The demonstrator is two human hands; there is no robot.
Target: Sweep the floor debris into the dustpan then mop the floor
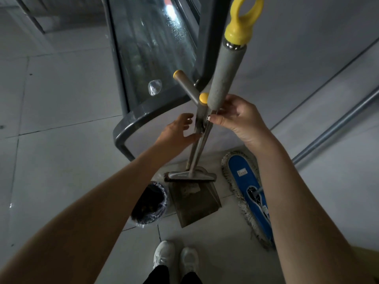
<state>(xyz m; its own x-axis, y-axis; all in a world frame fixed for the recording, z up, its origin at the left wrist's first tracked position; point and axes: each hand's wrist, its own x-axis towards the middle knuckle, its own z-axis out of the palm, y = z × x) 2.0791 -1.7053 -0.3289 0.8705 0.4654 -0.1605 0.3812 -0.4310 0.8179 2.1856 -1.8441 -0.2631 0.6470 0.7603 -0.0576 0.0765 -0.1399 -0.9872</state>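
- The broom [225, 74] stands upright at frame centre, head against the dustpan [194, 203], seemingly parked together.
- Right hand [238, 117] pinches the broom's shaft just under its foam grip, probably to free it.
- Left hand [176, 130] is half-open, thumb touching the dustpan handle [200, 112], likely steadying.
- The flat mop [246, 187] lies lower right.

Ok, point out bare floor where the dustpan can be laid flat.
Widest bare tiles lie left of the bin, out beside the grey frame. A smaller patch sits between the dustpan lip and the shoes. Crowded: bin, dustpan, broom head and mop head side by side.
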